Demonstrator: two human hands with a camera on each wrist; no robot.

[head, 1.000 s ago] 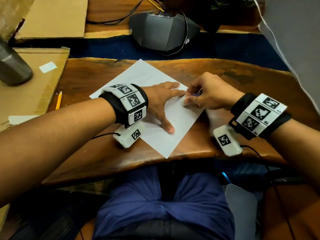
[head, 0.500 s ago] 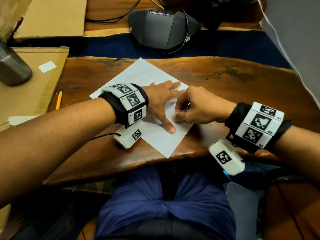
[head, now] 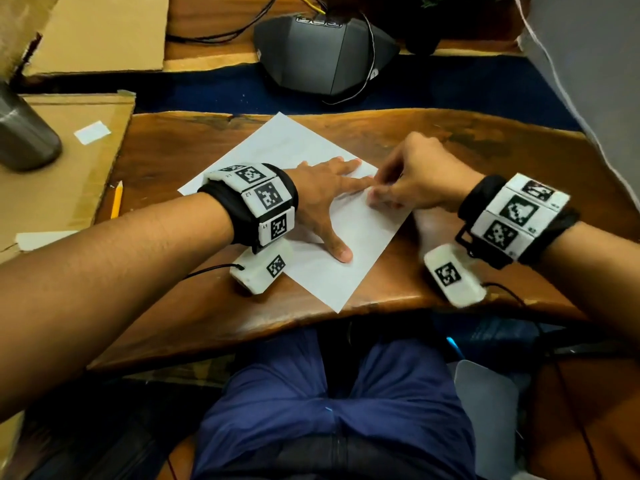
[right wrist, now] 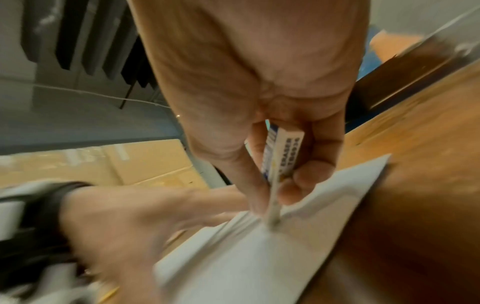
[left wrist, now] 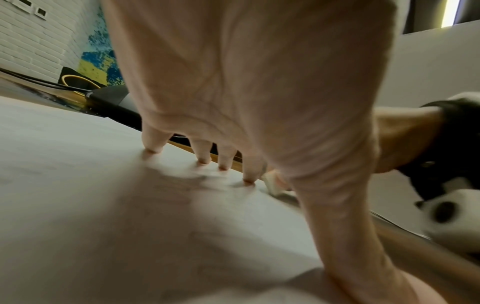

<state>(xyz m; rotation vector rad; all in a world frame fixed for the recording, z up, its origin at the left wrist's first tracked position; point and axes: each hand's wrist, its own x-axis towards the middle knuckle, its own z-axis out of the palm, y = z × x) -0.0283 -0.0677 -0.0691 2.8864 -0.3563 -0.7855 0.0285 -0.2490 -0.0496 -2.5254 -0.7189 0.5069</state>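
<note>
A white sheet of paper (head: 349, 271) lies on the wooden table (head: 173, 161). My left hand (head: 325, 199) lies flat on the sheet (left wrist: 78, 185) with fingers spread, pressing it down. My right hand (head: 408, 185) pinches a white eraser (right wrist: 281, 162) in a blue-printed sleeve between thumb and fingers. The eraser's lower end touches the paper (right wrist: 259, 257) near its right edge, just beside my left fingertips (left wrist: 248, 181). In the head view the eraser is hidden by my right hand.
A yellow pencil (head: 116, 199) lies at the table's left edge. Cardboard sheets (head: 69, 161) and a steel tumbler (head: 24, 136) stand on the left. A dark grey device (head: 322, 53) with cables sits behind the table. A grey panel (head: 595, 81) rises on the right.
My right hand with the eraser slid toward me and left over the paper, then back up and right. My left hand has stayed flat on the sheet.
</note>
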